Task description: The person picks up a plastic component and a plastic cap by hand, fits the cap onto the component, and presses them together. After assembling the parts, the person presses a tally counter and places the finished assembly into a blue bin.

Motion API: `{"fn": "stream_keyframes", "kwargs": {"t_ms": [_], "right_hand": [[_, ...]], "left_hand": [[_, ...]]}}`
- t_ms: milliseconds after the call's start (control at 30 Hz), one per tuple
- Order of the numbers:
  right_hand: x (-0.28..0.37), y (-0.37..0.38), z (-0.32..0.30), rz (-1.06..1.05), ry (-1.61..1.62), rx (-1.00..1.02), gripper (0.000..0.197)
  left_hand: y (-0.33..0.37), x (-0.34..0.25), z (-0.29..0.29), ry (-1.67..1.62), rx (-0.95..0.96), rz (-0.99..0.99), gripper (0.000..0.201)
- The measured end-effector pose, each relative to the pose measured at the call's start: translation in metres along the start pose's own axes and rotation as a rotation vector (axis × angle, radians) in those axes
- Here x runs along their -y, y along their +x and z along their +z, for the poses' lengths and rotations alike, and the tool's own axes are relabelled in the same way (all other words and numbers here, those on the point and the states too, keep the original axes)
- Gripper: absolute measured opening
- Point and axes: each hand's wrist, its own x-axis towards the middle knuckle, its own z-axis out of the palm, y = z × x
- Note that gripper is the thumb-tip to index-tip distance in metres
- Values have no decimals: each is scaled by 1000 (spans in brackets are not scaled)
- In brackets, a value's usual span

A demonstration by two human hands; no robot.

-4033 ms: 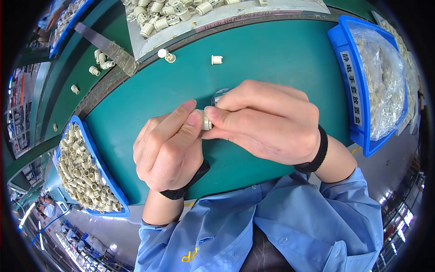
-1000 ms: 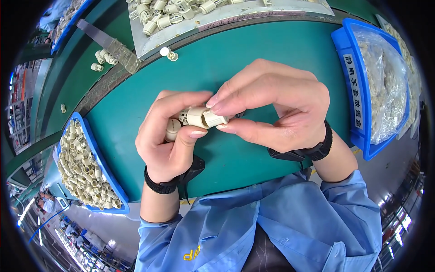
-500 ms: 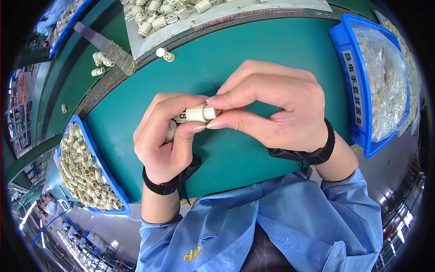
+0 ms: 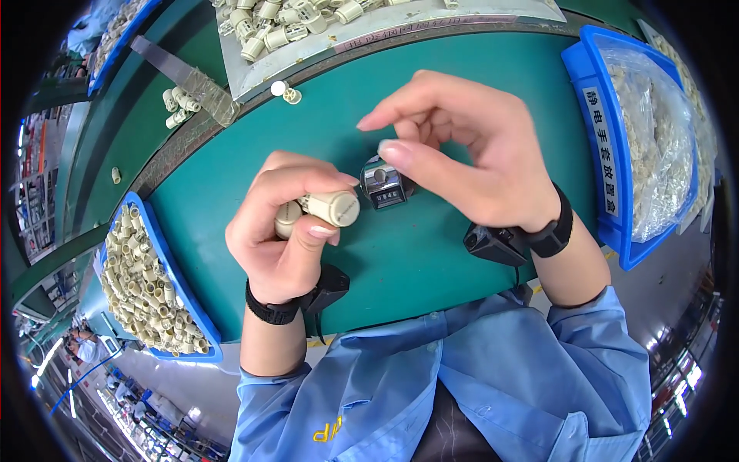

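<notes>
My left hand (image 4: 265, 242) is closed around a cream plastic cylindrical fitting (image 4: 340, 208), its round capped end pointing right. A second cream fitting (image 4: 287, 219) sits tucked in the same hand, nearer the palm and partly hidden. Over the mat, my right hand (image 4: 481, 158) holds nothing; its thumb and index finger are spread, the other fingers loosely curled. Just below its thumb stands a small metal tally counter (image 4: 383, 185), its upper edge partly covered by the thumb tip. A dark wristband with a small box is on each wrist.
A blue bin (image 4: 173, 296) of cream sleeves stands at left. On the right is a blue tray (image 4: 616, 185) holding a clear bag. A metal tray (image 4: 308, 54) of fittings lies at the back, near two small caps (image 4: 291, 95). Several fittings (image 4: 178, 104) lie beyond a taped metal strip (image 4: 188, 77).
My right hand has let go of the fitting and moved up and right, its fingers parting. The left hand keeps the fitting, now turned with its capped end showing. The tally counter has come into view.
</notes>
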Motion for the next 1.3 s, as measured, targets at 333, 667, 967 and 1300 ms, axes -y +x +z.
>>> {"fn": "stream_keyframes", "kwargs": {"t_ms": [333, 667, 967, 1300], "right_hand": [[-18, 8, -1, 401, -142, 233, 11], [-24, 9, -3, 334, -129, 268, 14], [-6, 70, 12, -140, -638, 217, 20], [-38, 95, 33, -248, -964, 501, 25]], "left_hand": [[2, 4, -10, -139, -49, 30, 33], [17, 7, -36, -1005, -240, -252, 33], [25, 8, -57, -781, -410, -480, 34], [30, 2, -76, -380, -550, -432, 13]]}}
